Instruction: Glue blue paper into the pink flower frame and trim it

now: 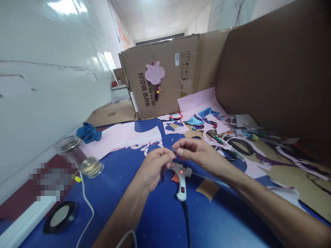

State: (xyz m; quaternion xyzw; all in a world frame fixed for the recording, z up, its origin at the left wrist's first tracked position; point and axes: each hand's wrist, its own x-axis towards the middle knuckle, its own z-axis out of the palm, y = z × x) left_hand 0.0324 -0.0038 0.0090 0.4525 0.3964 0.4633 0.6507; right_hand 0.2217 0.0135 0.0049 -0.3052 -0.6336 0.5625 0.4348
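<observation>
Fingers (181, 151) of both hands are together at the tips, pinching one tiny dark-red piece (175, 152) between them; it is too small to tell what it is. The left hand (155, 168) and right hand (199, 153) are raised over a blue tabletop (160, 224). Just below them lies one white glue gun (181, 179) with its red light lit, its black cord (185, 220) running toward the near edge. One orange scrap (175, 178) sits against the gun, and one tan scrap (207, 189) lies to its right. Near left are one black tape roll (60, 217), one white cord (86, 203) and one glass tumbler (79, 156) lying on its side, with one blue cloth (88, 132) just beyond. Farther off, pink paper (121, 136) and many cut pieces (204, 120) spread across the table, too overlapped to count, with a black loop (240, 146) among them at right. Two cardboard walls (160, 75) close off the far end, and one pink flower ornament (154, 73) hangs on the left one.
</observation>
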